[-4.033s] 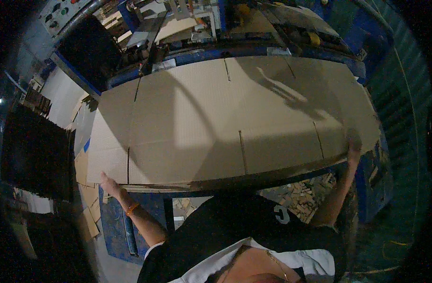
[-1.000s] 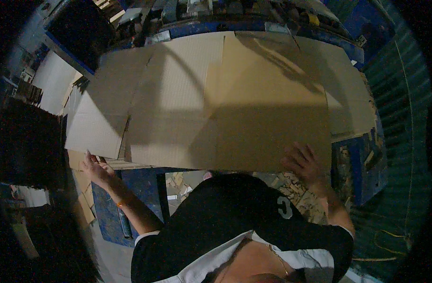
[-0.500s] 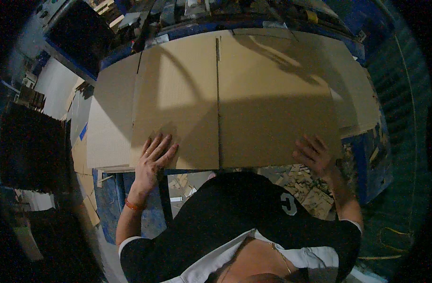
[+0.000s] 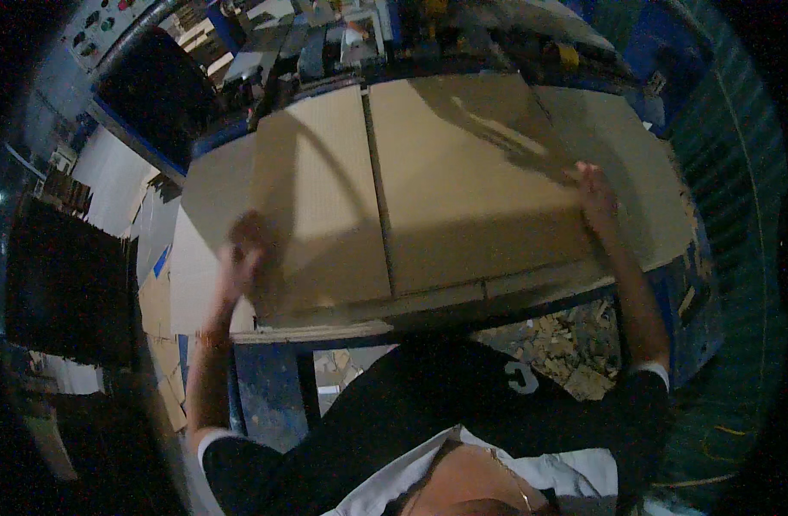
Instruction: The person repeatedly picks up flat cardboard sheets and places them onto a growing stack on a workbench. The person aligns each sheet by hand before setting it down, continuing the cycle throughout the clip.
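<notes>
A brown cardboard sheet with a dark slot running down it lies on top of a stack of cardboard sheets. My left hand is at the sheet's left edge; motion smears its fingers, so their grip cannot be made out. At the right edge, my right hand has its fingers curled against the same sheet, somewhat blurred. The sheet sits slightly askew, and a strip of the cardboard beneath shows along its near side.
Beyond the stack stands a machine with dark and blue parts. A blue frame supports the stack, and cardboard scraps lie below. A dark pile stands at left, a green ribbed curtain at right.
Both hands have left the sheet's near part for its side edges, the right one moving farther away. The top sheet has shifted away from me and turned slightly, baring cardboard at the near edge.
</notes>
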Tool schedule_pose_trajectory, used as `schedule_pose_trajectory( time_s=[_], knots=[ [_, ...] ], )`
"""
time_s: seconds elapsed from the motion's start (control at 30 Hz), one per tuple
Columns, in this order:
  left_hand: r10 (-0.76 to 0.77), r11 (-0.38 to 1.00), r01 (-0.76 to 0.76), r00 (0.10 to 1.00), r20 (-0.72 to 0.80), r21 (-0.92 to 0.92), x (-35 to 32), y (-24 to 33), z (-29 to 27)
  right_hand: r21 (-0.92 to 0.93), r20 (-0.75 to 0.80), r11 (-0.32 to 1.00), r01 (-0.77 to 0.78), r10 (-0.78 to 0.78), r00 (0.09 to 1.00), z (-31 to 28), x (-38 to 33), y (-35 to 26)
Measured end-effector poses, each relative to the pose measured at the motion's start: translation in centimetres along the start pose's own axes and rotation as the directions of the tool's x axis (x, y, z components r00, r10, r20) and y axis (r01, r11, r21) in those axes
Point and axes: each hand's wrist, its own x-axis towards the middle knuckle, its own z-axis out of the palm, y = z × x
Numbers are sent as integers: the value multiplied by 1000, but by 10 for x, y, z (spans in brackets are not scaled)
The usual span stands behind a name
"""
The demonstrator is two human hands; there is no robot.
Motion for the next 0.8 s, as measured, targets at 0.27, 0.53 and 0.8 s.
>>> schedule_pose_trajectory(
  time_s=[0.27, 0.53, 0.8],
  knots=[
    [-221, 905, 293, 943, -247, 308, 111, -81, 3, -4, 36, 989, -148, 148, 988, 27, 78, 69],
    [-310, 881, 392, 901, -302, 266, 115, -44, 28, -295, 47, 834, -466, 500, 865, 31, 83, 44],
    [63, 996, -62, 998, -20, 63, -2, 64, 51, 25, 215, 981, 195, -196, 957, -39, -30, -30]
  ],
)
